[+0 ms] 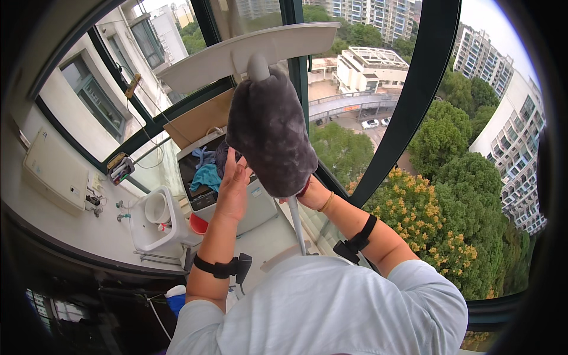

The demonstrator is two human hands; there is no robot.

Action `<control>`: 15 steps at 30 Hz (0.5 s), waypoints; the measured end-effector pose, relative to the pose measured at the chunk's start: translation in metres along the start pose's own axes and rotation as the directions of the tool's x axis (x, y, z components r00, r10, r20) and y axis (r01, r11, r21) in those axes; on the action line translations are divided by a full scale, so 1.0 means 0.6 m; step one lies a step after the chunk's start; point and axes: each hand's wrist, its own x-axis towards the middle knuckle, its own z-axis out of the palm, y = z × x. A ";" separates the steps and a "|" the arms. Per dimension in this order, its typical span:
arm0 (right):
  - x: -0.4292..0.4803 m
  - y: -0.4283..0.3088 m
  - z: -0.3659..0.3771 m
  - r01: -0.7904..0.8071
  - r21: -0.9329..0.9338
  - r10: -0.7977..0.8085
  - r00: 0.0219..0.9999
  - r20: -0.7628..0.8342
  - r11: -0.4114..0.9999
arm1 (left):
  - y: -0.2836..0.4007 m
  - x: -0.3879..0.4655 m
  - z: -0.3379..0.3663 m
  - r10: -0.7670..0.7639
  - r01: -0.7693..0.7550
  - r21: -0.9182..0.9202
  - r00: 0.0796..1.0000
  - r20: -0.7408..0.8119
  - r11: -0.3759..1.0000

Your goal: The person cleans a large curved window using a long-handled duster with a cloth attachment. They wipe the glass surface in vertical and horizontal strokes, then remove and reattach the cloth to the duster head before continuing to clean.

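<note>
A dark grey plush piece [271, 133], perhaps a cover or hand warmer, is at chest height in front of a pale pole [296, 222]. The pole's top end, a rounded white joint [258, 67], shows above the plush and meets a wide, curved white crosspiece [253, 48]. My left hand [234, 186] is raised along the plush's left side, fingers apart and fingertips at its edge. At the lower right corner, my right hand [314, 193] grips the plush beside a strip of red; its fingers are partly hidden behind the fabric.
Behind stands an open-topped washing machine [262, 204] with blue and teal clothes [206, 177] in it. At left are a white sink [166, 237] with a basin, a red bucket [198, 224] and a wall-mounted water heater [55, 171]. Dark-framed windows [410, 128] curve along the right.
</note>
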 end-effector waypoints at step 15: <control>-0.039 0.036 0.013 -0.169 -0.073 0.170 0.985 0.000 0.983 | 0.190 -0.018 0.089 0.331 0.032 -0.625 0.827 0.455 0.780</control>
